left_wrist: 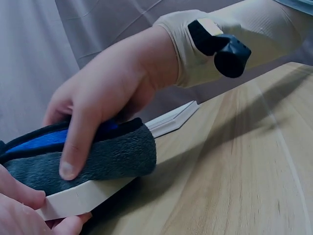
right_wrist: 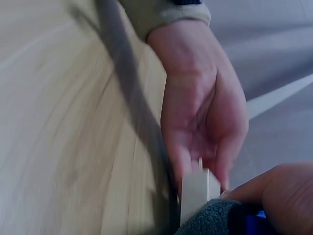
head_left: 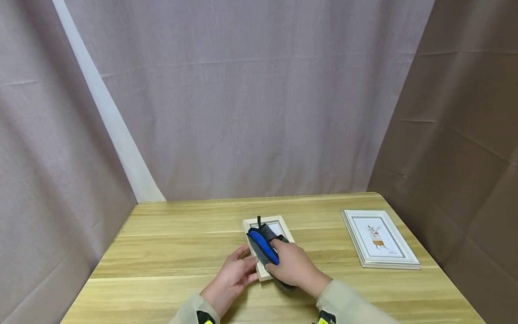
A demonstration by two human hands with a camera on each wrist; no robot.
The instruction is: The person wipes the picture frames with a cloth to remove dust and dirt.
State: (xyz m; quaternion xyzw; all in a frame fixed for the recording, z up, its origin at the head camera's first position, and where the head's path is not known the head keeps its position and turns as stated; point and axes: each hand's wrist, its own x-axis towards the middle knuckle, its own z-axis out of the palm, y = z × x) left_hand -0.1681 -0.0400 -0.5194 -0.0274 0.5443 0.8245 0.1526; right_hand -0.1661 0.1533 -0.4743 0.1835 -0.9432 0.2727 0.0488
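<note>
My left hand (head_left: 234, 273) pinches the left edge of a cream picture frame (head_left: 265, 272), thumb on top and fingers beneath. In the left wrist view the near edge of this picture frame (left_wrist: 83, 198) is raised off the wooden table. My right hand (head_left: 294, 264) grips a folded dark grey cloth (left_wrist: 117, 154) with a blue inner side and black trim, holding it against the front of the picture frame. A small black loop (head_left: 259, 220) sticks out at the cloth's far end. Much of the printed picture is hidden under cloth and hand.
To the right on the wooden table (head_left: 170, 252) lies a white picture frame (head_left: 380, 238) with a plant-pot print, seemingly stacked on another. Grey-pink curtains (head_left: 259, 112) hang behind the table, and a brown curtain (head_left: 457, 135) on the right.
</note>
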